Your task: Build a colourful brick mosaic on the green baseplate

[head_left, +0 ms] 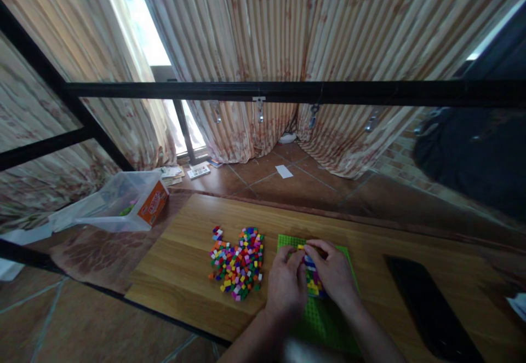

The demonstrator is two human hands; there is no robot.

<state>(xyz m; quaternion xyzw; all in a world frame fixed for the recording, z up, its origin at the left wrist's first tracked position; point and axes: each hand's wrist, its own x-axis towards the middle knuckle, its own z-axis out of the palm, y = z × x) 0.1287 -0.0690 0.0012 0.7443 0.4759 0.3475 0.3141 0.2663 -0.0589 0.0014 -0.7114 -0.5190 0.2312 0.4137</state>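
Note:
A green studded baseplate (318,327) lies on the wooden board, partly covered by my forearms. On it sits a block of small toy bricks (314,285) in yellow, blue, white and red. My left hand (286,285) is at the left side of this block, thumb and fingers drawn together near its far end. From the right, my right hand (336,272) reaches over the block with bent fingers, its fingertips close to those of the left. Whatever is pinched there is too small and hidden to name. Left of the baseplate lies a loose heap of small coloured bricks (238,264).
A black, flat, phone-like object (431,308) lies on the wooden board (172,264) at right. A clear plastic bin (110,218) with an orange label stands at far left. A black metal bar (287,92) crosses before the curtains (263,34). Papers (284,171) lie on the floor.

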